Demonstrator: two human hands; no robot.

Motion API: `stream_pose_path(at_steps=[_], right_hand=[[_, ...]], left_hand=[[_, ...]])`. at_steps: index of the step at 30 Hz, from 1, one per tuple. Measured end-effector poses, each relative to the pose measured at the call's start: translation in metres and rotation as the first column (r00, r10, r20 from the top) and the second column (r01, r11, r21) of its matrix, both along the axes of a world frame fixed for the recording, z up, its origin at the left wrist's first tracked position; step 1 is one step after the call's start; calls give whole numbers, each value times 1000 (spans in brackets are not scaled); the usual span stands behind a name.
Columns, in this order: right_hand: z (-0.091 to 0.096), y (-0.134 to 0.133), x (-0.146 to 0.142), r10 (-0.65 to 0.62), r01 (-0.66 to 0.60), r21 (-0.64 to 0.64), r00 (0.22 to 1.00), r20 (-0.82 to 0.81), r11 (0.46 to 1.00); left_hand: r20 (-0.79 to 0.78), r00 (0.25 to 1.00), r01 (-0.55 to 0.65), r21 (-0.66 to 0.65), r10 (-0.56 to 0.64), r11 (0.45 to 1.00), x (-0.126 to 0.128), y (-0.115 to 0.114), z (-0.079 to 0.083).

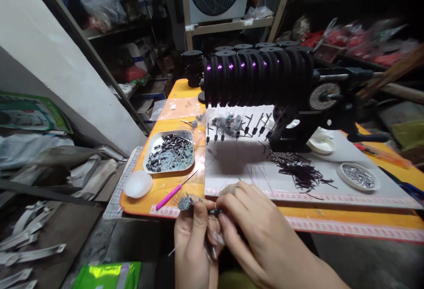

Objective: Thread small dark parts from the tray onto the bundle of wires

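My left hand (195,238) is closed around a grey beaded piece (184,203), whose clustered end sticks out past the thumb. Thin wire-like ends and small silvery bits hang below it among the fingers. Against it, my right hand (253,231) is closed in a pinch at a small dark part (216,211); the fingertips hide most of what they grip. A pink-handled hook tool (168,197) lies on the orange table (132,205) just beyond my left hand. Behind it stands a white tray (149,158) of dark and pale-blue beads.
A black rack of spools (258,79) with purple thread stands over a white board (232,183), small weights hanging from it. Dark cut tubes (303,174) and a dish of silver beads (359,177) lie at right. A white bowl (137,184) sits at the left table edge.
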State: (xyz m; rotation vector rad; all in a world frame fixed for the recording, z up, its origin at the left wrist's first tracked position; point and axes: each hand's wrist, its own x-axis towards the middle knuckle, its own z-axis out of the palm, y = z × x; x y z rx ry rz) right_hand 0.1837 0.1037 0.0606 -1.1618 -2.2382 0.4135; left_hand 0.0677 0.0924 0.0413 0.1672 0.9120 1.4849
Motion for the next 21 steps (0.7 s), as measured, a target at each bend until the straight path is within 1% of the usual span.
stream_pose_path(at_steps=[3, 7, 9, 12, 16, 18, 21], right_hand=[[-14, -3, -4, 27, -27, 15, 1000, 15, 1000], [-27, -13, -2, 82, -86, -57, 994, -74, 995], [-29, -16, -3, 63, -73, -76, 990, -128, 994], [-30, -18, -5, 5, -15, -59, 985, -172, 998], [-28, -19, -6, 6, -16, -55, 982, -188, 998], [-25, -20, -4, -9, 2, -39, 985, -174, 999], [-16, -18, 1, -39, 39, -5, 987, -156, 999]], left_hand=[[-37, 999, -7, -29, 6, 1000, 0, -6, -3], [-29, 1000, 10, -93, -13, 996, -4, -12, -6], [-10, 999, 33, -101, -35, 994, -4, -15, -7], [7, 998, 58, -79, -58, 995, -2, -20, -13], [86, 994, 76, -58, -71, 995, -3, -21, -19], [148, 988, 38, -33, -32, 999, -8, -16, -15], [210, 973, -93, -37, 99, 995, -20, -2, -1]])
